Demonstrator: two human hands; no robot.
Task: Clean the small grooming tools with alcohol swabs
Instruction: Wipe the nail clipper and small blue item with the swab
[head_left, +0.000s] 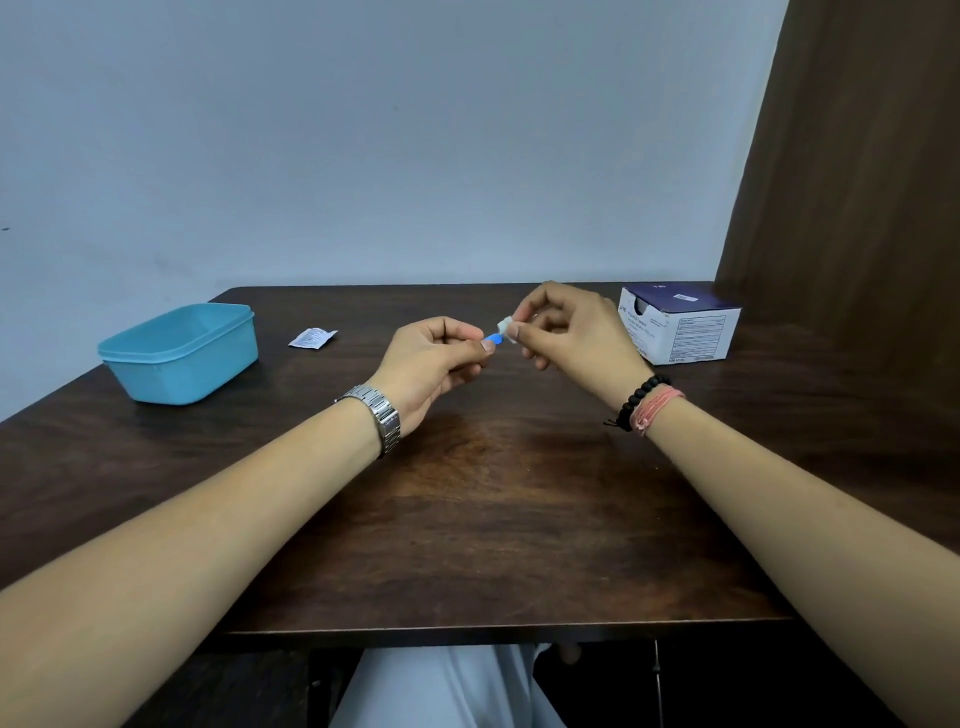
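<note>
The left hand (434, 358) pinches a small blue tool (492, 340), the right hand's (566, 332) fingers clamp a white swab (503, 326) around it.

A dark brown wood-grain tabletop (493, 509) stands against a pale wall, its near edge running across the lower part of the view. On its far left sits an open turquoise tub (179, 353), rectangular with rounded corners. Right of the tub, well apart from it, a small white sachet (312, 338) lies flat with its printing too small to read. At the far right corner rests a white carton with a dark blue top (680, 323).
</note>
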